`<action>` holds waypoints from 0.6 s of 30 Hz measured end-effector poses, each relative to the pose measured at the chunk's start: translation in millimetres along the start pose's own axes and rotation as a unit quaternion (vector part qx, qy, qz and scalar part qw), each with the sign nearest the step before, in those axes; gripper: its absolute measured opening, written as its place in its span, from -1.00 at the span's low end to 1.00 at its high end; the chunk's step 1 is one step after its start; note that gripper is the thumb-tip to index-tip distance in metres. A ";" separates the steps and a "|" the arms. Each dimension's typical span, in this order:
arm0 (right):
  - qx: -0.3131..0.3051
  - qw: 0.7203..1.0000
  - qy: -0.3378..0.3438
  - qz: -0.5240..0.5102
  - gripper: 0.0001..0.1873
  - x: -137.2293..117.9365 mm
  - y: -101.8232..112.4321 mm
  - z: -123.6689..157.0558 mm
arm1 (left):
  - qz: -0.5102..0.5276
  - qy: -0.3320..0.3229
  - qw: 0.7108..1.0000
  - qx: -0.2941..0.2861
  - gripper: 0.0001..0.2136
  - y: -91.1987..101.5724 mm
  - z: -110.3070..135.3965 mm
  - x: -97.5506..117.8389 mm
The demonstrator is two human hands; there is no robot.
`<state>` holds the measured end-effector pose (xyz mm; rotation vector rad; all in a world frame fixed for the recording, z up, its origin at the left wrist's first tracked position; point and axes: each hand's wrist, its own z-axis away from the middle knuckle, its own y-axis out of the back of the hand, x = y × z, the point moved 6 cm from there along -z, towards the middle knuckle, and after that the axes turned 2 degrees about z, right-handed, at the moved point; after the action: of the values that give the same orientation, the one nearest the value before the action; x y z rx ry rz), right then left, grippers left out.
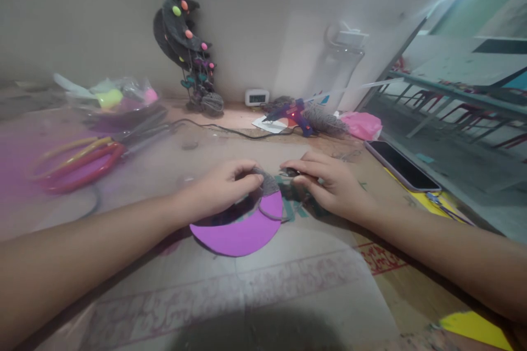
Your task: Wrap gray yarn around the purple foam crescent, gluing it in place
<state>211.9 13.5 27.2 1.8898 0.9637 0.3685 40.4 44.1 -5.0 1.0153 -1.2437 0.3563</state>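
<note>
My left hand (222, 189) pinches the upper tip of a purple crescent cutout (242, 237), which lies on the paper-covered table. Grey yarn (270, 184) is wrapped closely around that tip. A loose strand of it loops across the purple face below the wrapping. Just to the right, my right hand (335, 186) is closed, thumb and fingers around a small dark item (290, 172), which I cannot make out. The two hands are apart, with a narrow gap between them.
Scissors (111, 162) and a plastic bag (119, 98) are at the left. Against the wall hangs a grey crescent ornament (175, 27) with coloured beads. Behind my hands are a small clock (257, 97), a glue gun (290, 115) and a bottle (340, 74). A phone (403, 165) lies right.
</note>
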 end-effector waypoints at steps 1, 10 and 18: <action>0.002 1.000 0.002 0.001 -0.69 -0.5 0.1 -0.1 | -0.004 -0.003 1.000 0.000 -0.81 0.2 -0.2 0.0; -0.015 0.999 0.044 0.025 -0.68 -8.9 -3.1 -0.1 | -0.023 -0.003 1.000 -0.016 -0.82 -1.3 0.2 0.0; -0.014 0.999 0.044 0.017 -0.69 -7.7 -5.1 0.5 | -0.030 -0.006 0.999 -0.012 -0.81 -1.2 0.7 1.6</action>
<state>204.8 8.7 23.7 1.8795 0.9805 0.4879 41.4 42.4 -4.1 1.0333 -1.2226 0.2897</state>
